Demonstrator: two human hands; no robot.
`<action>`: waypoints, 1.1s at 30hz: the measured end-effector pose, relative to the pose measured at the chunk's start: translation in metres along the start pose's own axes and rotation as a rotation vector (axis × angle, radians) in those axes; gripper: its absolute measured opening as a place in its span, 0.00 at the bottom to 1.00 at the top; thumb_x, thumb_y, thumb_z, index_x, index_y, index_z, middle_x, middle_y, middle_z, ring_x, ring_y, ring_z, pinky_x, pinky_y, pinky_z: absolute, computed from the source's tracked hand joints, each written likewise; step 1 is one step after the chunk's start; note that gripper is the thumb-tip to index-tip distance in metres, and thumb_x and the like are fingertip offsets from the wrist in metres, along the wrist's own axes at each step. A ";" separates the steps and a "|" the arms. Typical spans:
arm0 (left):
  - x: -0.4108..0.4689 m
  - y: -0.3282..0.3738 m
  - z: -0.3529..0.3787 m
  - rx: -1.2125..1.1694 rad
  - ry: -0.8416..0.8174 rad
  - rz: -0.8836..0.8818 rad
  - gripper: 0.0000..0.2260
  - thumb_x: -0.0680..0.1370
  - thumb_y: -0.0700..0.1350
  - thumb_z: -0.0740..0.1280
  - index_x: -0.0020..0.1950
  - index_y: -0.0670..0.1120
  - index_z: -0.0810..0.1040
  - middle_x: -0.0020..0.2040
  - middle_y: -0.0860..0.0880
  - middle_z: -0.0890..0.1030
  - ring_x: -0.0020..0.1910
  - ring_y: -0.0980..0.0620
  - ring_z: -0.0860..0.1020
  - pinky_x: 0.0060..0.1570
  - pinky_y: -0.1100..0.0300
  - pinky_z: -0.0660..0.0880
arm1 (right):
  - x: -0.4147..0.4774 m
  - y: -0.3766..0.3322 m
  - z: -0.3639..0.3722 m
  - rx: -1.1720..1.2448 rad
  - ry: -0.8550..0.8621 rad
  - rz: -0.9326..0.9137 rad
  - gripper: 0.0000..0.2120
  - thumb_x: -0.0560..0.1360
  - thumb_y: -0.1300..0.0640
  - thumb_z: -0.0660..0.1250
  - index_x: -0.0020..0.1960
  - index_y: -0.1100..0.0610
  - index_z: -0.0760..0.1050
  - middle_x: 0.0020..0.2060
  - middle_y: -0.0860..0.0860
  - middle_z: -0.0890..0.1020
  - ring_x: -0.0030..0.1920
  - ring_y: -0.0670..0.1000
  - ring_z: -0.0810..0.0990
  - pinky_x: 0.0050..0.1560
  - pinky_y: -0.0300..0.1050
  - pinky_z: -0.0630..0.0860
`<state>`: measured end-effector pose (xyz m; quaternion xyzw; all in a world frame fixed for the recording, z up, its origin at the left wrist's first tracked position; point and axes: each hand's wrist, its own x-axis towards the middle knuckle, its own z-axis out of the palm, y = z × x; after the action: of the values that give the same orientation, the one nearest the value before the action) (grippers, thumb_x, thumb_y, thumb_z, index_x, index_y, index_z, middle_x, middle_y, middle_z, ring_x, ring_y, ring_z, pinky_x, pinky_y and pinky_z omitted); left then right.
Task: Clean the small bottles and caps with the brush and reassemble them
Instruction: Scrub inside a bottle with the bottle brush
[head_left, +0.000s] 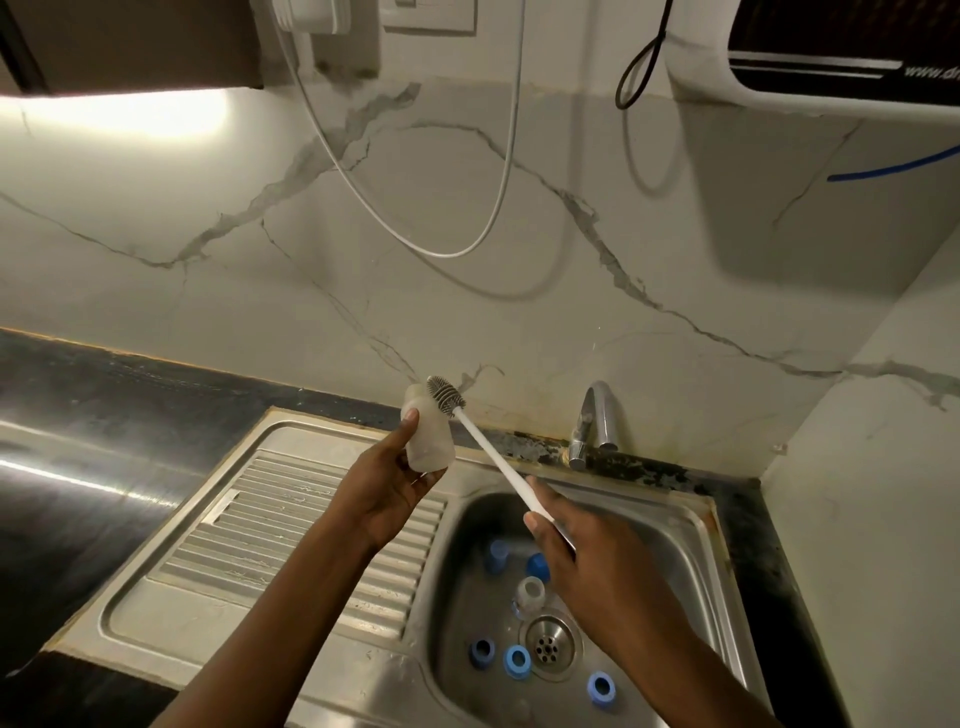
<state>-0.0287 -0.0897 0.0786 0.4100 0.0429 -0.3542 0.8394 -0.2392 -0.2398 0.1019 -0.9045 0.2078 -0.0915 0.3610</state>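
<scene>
Gripping the frosted bottle (428, 436), the left hand (387, 491) steadies it; the right hand (576, 561) holds the brush (483, 441) handle. Light, probably slippery plastic: best grasped around its body.

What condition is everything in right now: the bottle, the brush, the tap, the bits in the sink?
Bottle, uncapped, gripped in the left hand over the sink edge.
Brush, handle held by the right hand, head outside, beside the bottle's top.
Tap, no water seen running.
Blue caps, off, loose in the sink.
Clear small part, lying by the drain.
</scene>
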 end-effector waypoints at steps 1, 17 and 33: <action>0.001 0.003 0.000 0.006 0.002 0.016 0.26 0.75 0.50 0.73 0.70 0.41 0.75 0.63 0.38 0.81 0.60 0.40 0.81 0.52 0.51 0.86 | -0.002 0.000 0.000 -0.004 -0.013 0.002 0.24 0.84 0.43 0.60 0.79 0.38 0.62 0.37 0.41 0.78 0.40 0.39 0.82 0.38 0.33 0.79; 0.007 0.005 -0.002 -0.276 -0.032 0.038 0.23 0.82 0.46 0.69 0.74 0.38 0.73 0.64 0.32 0.82 0.56 0.38 0.86 0.57 0.45 0.83 | -0.010 0.000 0.007 -0.048 -0.019 0.008 0.25 0.83 0.38 0.56 0.79 0.36 0.61 0.42 0.42 0.81 0.41 0.41 0.82 0.42 0.35 0.80; 0.007 0.001 -0.004 0.001 0.046 0.042 0.24 0.75 0.46 0.75 0.68 0.36 0.78 0.65 0.35 0.81 0.64 0.37 0.81 0.58 0.44 0.83 | 0.003 -0.008 0.006 -0.027 0.003 -0.024 0.25 0.84 0.41 0.59 0.80 0.40 0.63 0.55 0.45 0.84 0.43 0.39 0.81 0.45 0.32 0.80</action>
<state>-0.0217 -0.0904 0.0741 0.4191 0.0536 -0.3269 0.8453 -0.2319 -0.2322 0.1034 -0.9115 0.1987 -0.0942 0.3476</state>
